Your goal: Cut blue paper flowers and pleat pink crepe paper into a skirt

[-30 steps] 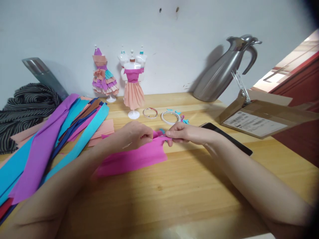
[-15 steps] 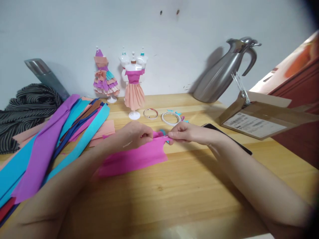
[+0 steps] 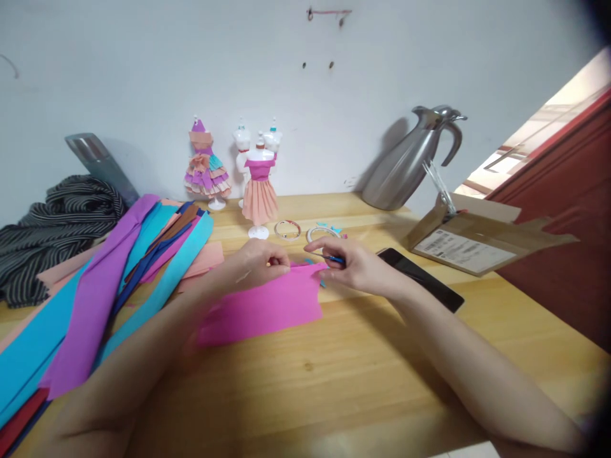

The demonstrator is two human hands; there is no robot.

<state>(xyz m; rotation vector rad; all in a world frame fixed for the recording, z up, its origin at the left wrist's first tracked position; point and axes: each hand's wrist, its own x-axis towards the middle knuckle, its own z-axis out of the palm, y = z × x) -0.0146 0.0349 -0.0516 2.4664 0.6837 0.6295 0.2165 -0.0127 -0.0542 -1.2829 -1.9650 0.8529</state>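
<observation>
A bright pink piece of crepe paper (image 3: 272, 307) hangs down toward the wooden table, its upper edge at my hands. Thumb and curled fingers of my left hand (image 3: 260, 262) pinch that edge. My right hand (image 3: 353, 264) is closed around a thin blue-handled tool (image 3: 335, 259), whose exact kind I cannot make out. The right index finger stretches out to the left, and the thumb lies near the paper's upper right corner; whether it touches is unclear. Small teal scraps lie behind the hands, partly hidden.
Colourful crepe strips (image 3: 83, 318) cover the left side near striped cloth (image 3: 71, 222). Small dressed mannequins (image 3: 260, 191) stand behind. A tape roll (image 3: 312, 234), a phone (image 3: 422, 278), an opened cardboard box (image 3: 470, 248) and a steel jug (image 3: 401, 165) are to the right.
My right hand has drawn slightly away from the paper's edge and opened its pinch, showing the blue handle. My left hand keeps its pinch. The camera view has tilted upward.
</observation>
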